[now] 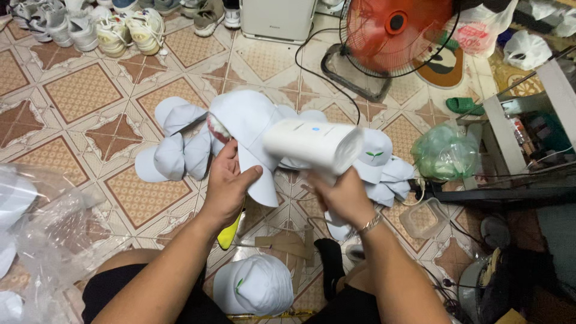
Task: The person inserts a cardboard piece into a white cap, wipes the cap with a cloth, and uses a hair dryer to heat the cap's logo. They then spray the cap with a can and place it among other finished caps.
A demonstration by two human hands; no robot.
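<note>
I judge the work about midway: one white fabric cap (255, 285) lies between the knees, while a heap of white caps (180, 144) waits on the patterned tile floor (78, 90). My left hand (228, 186) is raised at mid-frame, fingers closed on the white cap with a brim (249, 129). My right hand (343, 195) grips the handle of a white cylindrical handheld steamer (312, 144), its nozzle turned toward that cap.

Matt white cloth cap (252, 123), smooth plastic steamer (312, 144), glossy tiled floor (84, 90)
</note>
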